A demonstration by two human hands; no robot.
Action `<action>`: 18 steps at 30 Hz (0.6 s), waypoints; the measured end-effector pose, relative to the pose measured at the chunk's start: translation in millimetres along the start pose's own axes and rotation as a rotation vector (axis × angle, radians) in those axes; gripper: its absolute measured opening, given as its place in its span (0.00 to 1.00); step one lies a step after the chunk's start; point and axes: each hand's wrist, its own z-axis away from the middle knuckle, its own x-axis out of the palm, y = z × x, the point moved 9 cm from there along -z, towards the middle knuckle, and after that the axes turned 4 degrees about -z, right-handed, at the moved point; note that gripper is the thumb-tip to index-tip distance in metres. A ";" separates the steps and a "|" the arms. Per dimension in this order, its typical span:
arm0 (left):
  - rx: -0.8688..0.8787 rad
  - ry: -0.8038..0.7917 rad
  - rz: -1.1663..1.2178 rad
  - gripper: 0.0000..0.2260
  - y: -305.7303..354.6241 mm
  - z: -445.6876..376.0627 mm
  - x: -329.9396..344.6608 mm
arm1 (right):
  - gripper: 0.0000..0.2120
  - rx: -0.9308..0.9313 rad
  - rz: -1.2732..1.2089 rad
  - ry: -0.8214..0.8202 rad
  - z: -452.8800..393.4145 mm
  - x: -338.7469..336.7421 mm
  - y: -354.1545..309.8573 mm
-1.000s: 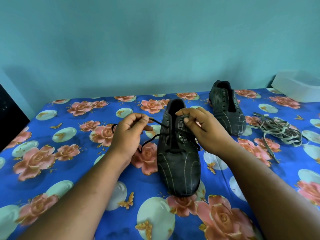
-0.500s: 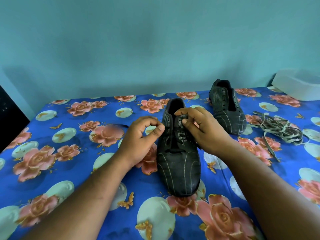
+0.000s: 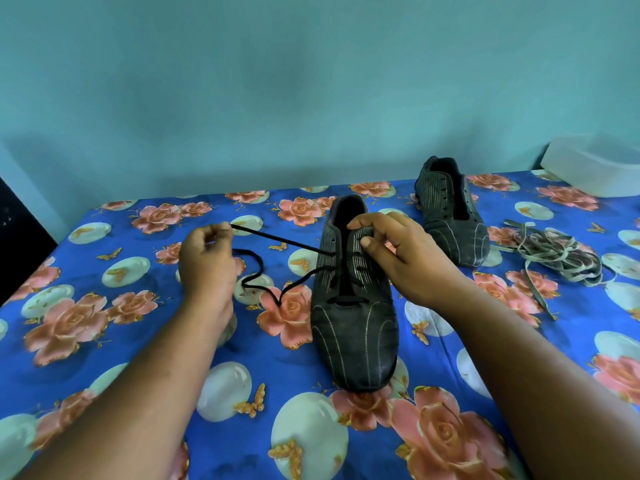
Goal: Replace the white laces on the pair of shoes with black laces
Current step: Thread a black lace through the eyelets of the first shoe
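A plain teal wall (image 3: 311, 81) rises behind a surface draped in blue rose-patterned cloth (image 3: 104, 341)

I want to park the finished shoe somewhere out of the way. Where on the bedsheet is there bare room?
Bare sheet lies left of the left hand and along the near edge between both forearms. It is crowded on the right, where the second shoe, the white laces and a white tub sit.

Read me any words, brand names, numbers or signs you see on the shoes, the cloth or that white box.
None can be read.
Near shoe: only pale stripes, no logo or lettering.
Far shoe: the same stripes, no text.
Cloth: roses and butterflies, no words.
White box: blurred, no label shows.
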 end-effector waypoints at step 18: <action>0.139 -0.274 0.018 0.02 18.3 27.0 33.2 | 0.14 0.026 0.005 -0.004 2.1 -1.5 2.9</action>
